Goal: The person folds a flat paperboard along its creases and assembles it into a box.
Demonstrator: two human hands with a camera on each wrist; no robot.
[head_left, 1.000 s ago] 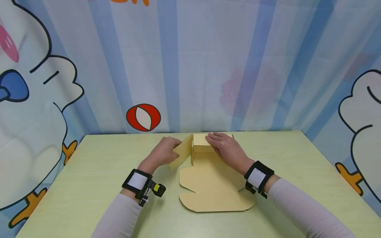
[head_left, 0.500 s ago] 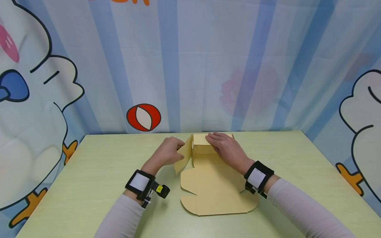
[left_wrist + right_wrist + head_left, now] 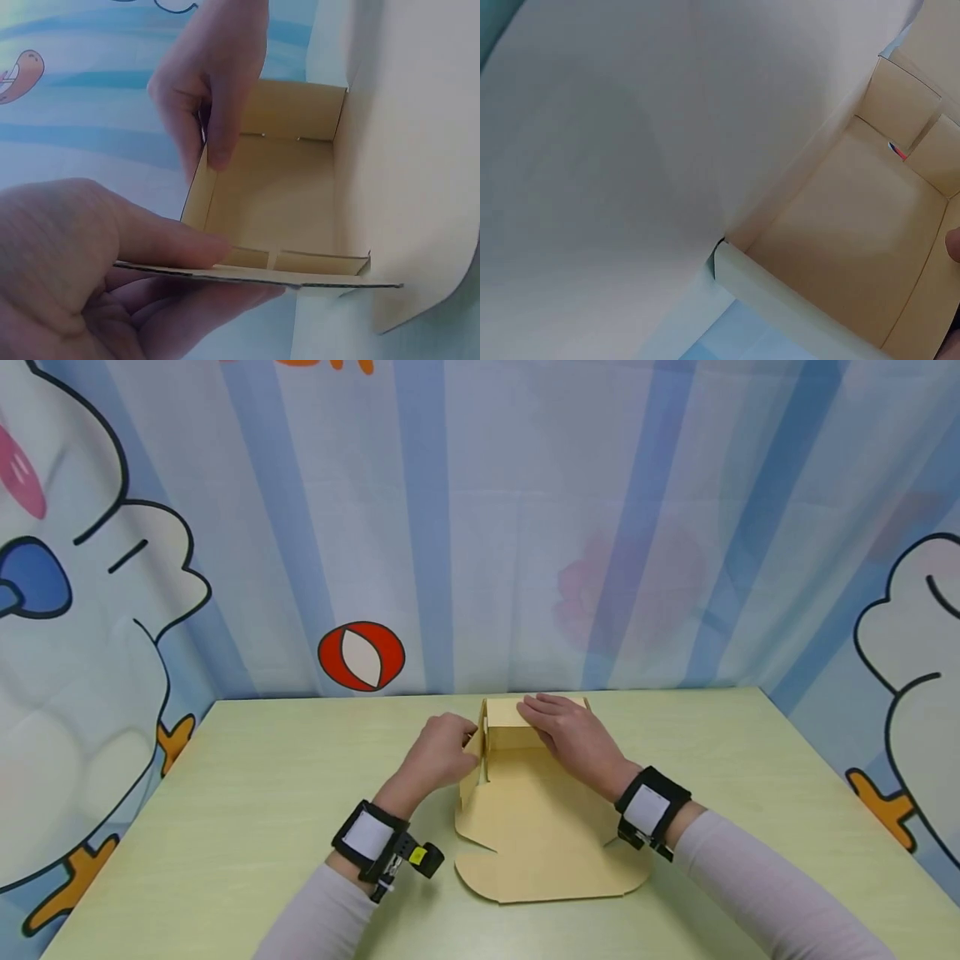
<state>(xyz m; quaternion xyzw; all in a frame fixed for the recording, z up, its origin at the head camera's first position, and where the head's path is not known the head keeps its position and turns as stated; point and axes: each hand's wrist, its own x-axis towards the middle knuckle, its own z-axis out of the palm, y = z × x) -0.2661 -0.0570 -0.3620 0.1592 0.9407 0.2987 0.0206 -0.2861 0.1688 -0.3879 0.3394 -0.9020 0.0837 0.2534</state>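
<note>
Cardboard (image 3: 551,827) on pale table (image 3: 262,785); striped curtain (image 3: 495,527) behind.

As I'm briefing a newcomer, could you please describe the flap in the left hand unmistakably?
On the pale table sits a partly folded tan cardboard box. At its left end, the left hand pinches the flap. Unlike the broad panel lying flat, it stands upright, nearly edge-on to the head camera.

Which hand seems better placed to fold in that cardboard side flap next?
Probably the left hand: it pinches the side flap, while the right hand is farther from it, pinching a box wall.
</note>
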